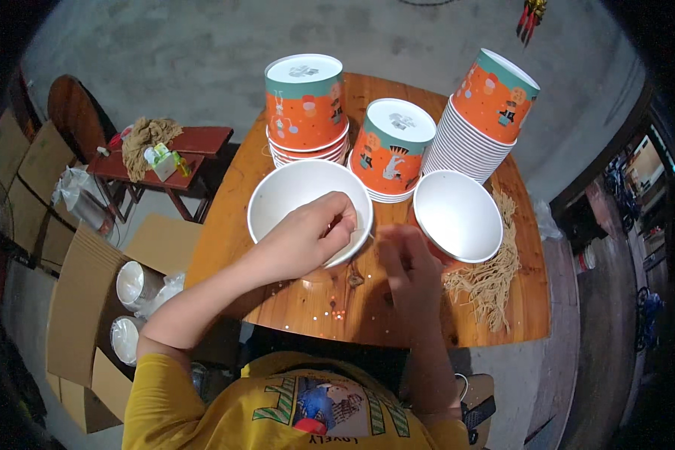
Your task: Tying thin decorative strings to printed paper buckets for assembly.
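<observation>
A wide white paper bucket [292, 184] stands with its mouth up at the table's middle. My left hand [315, 229] reaches over its near right rim, thumb and fingers pinched together. From these fingertips a thin pale strand [372, 236] spans the short gap toward my right hand [411, 259]. My right hand is just outside the bucket with its fingers curled in; what they hold, if anything, is too small to make out. Close by on the right, a second white paper bucket [461, 217] leans with its mouth facing me, next to a bundle of beige strings [491, 285].
Behind these stand upside-down orange and green bucket stacks, left [304, 105], middle [392, 154] and tall right [487, 105], on the wooden table [315, 307]. Left on the floor is an open cardboard box [82, 300] with wrapped white tubs; beyond it, a red bench [202, 140].
</observation>
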Demonstrator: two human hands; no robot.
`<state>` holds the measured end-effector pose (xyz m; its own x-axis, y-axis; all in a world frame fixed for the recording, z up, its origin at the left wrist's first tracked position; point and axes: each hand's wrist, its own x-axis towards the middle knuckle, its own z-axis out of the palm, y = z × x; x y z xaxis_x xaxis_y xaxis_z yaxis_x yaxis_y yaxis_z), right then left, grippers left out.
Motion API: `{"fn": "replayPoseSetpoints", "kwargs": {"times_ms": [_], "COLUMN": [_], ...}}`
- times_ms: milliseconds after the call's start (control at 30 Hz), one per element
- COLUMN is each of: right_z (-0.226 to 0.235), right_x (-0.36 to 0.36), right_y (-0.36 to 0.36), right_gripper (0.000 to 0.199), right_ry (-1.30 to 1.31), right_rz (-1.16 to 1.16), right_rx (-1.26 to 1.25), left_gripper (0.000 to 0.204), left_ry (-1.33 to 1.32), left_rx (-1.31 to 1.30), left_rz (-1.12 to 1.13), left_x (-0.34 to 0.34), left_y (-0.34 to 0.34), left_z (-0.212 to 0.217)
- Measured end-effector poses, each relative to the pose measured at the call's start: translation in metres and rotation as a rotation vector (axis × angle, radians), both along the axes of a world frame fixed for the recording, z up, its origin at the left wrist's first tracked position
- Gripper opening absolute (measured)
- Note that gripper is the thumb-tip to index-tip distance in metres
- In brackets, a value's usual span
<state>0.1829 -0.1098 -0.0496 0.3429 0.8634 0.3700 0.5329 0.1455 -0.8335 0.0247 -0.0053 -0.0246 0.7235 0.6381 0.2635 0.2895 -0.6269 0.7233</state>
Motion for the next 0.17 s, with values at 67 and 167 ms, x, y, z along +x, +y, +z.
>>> {"fn": "replayPoseSetpoints", "kwargs": {"times_ms": [67, 167], "right_z": [-0.004, -0.01], "right_x": [0.003, 0.006], "right_y": [0.008, 0.015], "right_gripper": [0.023, 0.027], "right_ry": [-0.027, -0.023], "right_rz": [0.131, 0.229], "right_rx": [0.013, -0.06], "left_gripper": [0.013, 0.016], "left_ry": [-0.109, -0.142], "left_rx": [-0.062, -0.194], "left_rz": [-0.054, -0.114], "left_x": [0.001, 0.003], "left_y": [0.0, -0.002], "left_z": [-0.002, 0.001]}}
